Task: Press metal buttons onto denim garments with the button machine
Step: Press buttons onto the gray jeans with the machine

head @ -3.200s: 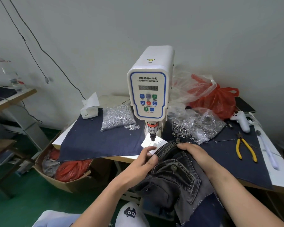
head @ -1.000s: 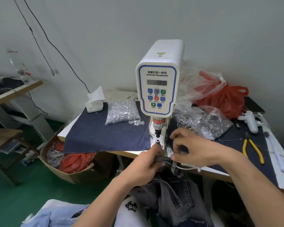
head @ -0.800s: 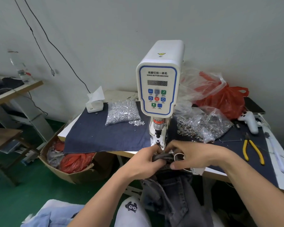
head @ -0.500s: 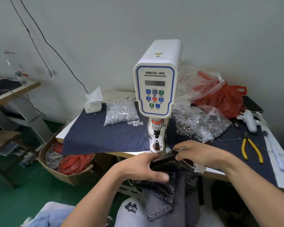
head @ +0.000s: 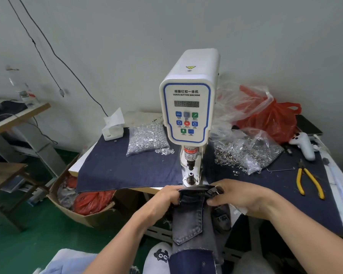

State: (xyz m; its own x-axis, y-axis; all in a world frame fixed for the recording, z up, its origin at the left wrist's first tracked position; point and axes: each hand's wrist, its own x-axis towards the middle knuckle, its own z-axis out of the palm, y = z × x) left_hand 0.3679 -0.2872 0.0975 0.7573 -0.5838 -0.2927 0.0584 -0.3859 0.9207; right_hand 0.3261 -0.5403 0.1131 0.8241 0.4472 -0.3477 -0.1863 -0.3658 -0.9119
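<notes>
A white servo button machine (head: 188, 107) stands at the table's front edge, its lower die (head: 190, 177) bare. Just in front of the die, grey denim jeans (head: 190, 216) hang down over my lap, back pocket showing. My left hand (head: 166, 198) grips the left end of the waistband. My right hand (head: 240, 194) pinches the right end, where a small metal ring shows at my fingertips. A bag of silver buttons (head: 147, 139) lies left of the machine, and a bag of metal rings (head: 246, 153) lies right of it.
Yellow pliers (head: 310, 180) lie on the dark cloth at the right, with a white controller (head: 303, 144) and a red plastic bag (head: 269, 117) behind. A tissue box (head: 113, 127) sits at back left. A cardboard box (head: 81, 200) of red scraps stands under the table's left side.
Both hands have pulled the waistband back from under the machine head and spread it flat. The jeans turned so the back pocket faces up.
</notes>
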